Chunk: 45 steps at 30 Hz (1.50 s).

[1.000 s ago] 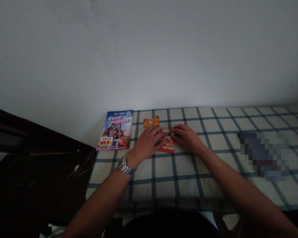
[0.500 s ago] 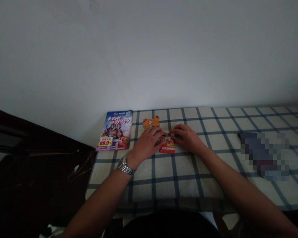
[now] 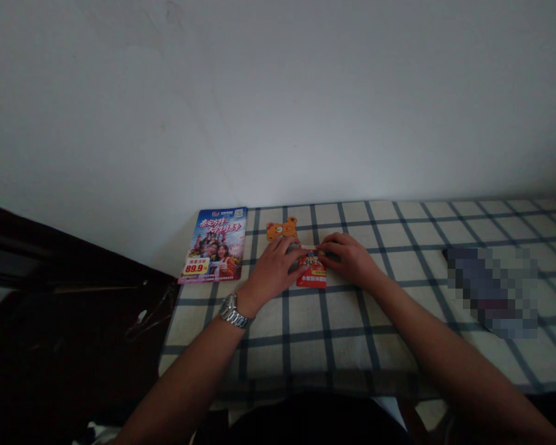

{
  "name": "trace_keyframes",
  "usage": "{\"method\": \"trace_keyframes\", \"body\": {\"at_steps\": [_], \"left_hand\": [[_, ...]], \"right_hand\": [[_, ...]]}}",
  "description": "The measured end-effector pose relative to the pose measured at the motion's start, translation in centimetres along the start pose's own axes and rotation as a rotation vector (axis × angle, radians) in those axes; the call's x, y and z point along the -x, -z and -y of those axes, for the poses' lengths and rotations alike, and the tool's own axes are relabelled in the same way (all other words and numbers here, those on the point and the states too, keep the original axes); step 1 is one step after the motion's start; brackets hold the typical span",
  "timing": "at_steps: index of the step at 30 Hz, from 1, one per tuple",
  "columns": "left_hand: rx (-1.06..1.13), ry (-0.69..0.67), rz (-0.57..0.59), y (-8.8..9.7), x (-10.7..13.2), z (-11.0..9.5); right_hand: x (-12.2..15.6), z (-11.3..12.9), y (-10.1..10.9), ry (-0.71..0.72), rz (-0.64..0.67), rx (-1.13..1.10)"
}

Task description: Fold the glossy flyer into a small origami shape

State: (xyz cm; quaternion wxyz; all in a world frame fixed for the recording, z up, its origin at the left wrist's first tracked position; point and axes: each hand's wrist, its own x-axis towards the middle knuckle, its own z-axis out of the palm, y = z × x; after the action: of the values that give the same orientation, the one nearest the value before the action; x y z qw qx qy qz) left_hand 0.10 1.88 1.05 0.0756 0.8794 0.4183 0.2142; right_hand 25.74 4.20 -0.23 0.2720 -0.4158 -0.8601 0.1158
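A small red printed leaflet (image 3: 312,276) lies on the checked tablecloth (image 3: 352,334). My left hand (image 3: 273,268), with a metal watch on its wrist, rests on the leaflet's left side, fingers pinched at its top edge. My right hand (image 3: 349,258) is on the leaflet's right side, its fingers also pinching the top edge, where a pale folded strip shows. Just behind my left fingers lies an orange bear-shaped card (image 3: 282,229).
A blue and pink flyer (image 3: 215,245) with a price tag lies at the table's left end by the white wall. A blurred dark object (image 3: 491,290) sits on the right of the table. Dark furniture stands left of the table.
My fingers have shifted slightly along the leaflet's top edge; the pale folded strip shows more. The leaflet sits a little straighter. Nothing else moved.
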Motion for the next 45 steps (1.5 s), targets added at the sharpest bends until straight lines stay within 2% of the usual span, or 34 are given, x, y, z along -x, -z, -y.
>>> {"method": "trace_keyframes", "body": {"at_steps": [11,33,45], "left_hand": [[0.022,0.003,0.028,0.1,-0.1,0.1],[-0.019,-0.012,0.015,-0.1,-0.1,0.1],[-0.095,-0.001,0.051,0.5,-0.3,-0.9]], "right_hand": [[0.0,0.1,0.1,-0.004,0.015,-0.010],[0.2,-0.3,0.4,-0.008,0.002,-0.029],[0.0,-0.2,0.5,0.008,0.019,0.037]]}}
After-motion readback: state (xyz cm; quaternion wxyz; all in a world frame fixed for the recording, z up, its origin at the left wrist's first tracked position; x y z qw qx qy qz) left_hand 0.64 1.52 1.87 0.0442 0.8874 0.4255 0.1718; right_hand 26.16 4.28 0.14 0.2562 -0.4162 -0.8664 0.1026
